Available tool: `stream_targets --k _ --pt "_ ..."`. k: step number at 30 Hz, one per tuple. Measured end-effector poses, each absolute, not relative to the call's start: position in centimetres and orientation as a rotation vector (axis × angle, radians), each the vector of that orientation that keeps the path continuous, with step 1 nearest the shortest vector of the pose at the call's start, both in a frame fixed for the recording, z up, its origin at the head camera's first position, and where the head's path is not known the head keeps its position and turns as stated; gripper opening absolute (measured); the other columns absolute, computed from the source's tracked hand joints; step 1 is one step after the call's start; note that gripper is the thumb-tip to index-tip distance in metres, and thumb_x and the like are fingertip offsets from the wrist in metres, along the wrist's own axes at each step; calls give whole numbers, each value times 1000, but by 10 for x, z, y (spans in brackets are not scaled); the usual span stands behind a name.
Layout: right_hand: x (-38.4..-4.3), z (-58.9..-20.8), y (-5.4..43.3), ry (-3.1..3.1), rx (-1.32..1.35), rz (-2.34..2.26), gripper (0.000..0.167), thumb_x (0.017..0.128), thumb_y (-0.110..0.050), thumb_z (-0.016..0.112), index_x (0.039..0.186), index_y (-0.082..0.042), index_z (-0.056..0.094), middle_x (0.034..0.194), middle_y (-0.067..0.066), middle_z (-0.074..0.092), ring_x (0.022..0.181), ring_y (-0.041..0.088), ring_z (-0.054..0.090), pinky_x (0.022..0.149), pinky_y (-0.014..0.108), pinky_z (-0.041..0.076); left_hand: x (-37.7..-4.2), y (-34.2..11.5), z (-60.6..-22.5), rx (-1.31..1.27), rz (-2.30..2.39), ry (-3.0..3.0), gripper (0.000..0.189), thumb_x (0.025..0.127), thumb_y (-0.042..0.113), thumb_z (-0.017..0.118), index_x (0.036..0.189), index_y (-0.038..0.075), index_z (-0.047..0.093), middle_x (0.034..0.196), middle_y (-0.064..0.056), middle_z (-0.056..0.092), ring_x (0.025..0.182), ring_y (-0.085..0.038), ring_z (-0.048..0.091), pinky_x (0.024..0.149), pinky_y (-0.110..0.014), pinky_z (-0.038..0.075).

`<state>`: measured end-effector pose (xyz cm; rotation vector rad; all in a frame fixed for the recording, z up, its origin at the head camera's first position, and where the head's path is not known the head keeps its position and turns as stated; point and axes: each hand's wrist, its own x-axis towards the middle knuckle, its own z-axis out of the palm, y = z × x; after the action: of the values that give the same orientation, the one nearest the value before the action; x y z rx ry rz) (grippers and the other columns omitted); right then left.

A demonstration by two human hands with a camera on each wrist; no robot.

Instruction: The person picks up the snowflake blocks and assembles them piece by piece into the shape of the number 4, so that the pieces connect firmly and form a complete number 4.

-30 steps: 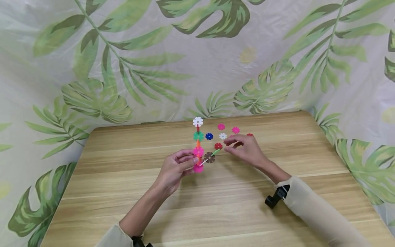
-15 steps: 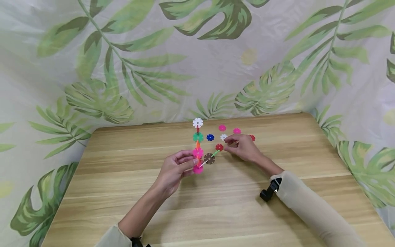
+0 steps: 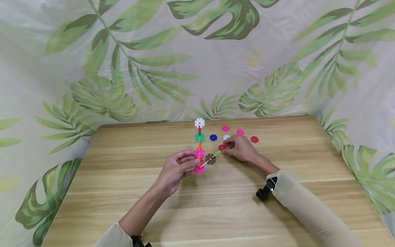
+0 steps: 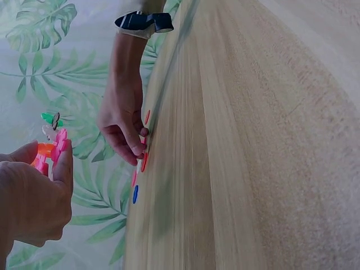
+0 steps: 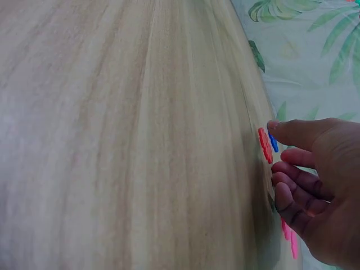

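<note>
My left hand (image 3: 177,169) pinches the lower part of an upright chain of slotted snowflake discs. From the top it runs through a white disc (image 3: 199,122), a green disc (image 3: 199,137) and pink ones (image 3: 199,153), with edge-on red and orange discs between. A side branch goes right through a brown disc (image 3: 210,159) to a light-green disc (image 3: 217,154) seen edge-on. My right hand (image 3: 242,148) is low over the table at a loose red disc (image 5: 265,145). In the right wrist view its thumb and fingers stand apart, with no disc plainly gripped.
Around the right hand lie a blue disc (image 3: 213,137), a white disc (image 3: 226,137), two pink discs (image 3: 225,128) and another red disc (image 3: 254,139). They rest on a wood-grain table (image 3: 123,192). A leaf-print cloth (image 3: 185,79) hangs behind the table's far edge.
The right hand has moved slightly left and down to the loose red disc. Its far-right red neighbour, partly hidden before, now shows fully. The left hand holds the chain much as before.
</note>
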<state>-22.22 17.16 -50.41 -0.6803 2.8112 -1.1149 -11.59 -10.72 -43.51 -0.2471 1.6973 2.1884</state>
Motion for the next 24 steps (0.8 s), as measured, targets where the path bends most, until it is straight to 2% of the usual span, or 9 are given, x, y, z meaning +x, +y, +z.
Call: stream_targets --k 12,19,24 --pt "-225 -505 167 2827 -713 -1052 21 83 -11 90 101 -3 82 86 4 74 79 16 63 72 32 53 -116 -109 -434 -252 2165 1730 37 96 -1 76 130 -4 64 106 -7 72 90 -15 73 77 -28 64" --pt "-227 -505 167 2801 -656 -1078 21 84 -12 91 99 -3 79 88 4 73 81 16 65 72 29 55 -115 -110 -432 -253 2165 1734 37 96 -1 77 130 -3 64 106 -6 72 91 -15 73 78 -28 64" --pt "-224 -504 166 2760 -637 -1152 23 83 -6 90 99 -3 75 90 5 75 82 16 69 74 29 59 -115 -112 -432 -270 2165 1744 37 96 -1 76 130 -2 65 108 -7 71 93 -16 74 78 -28 65"
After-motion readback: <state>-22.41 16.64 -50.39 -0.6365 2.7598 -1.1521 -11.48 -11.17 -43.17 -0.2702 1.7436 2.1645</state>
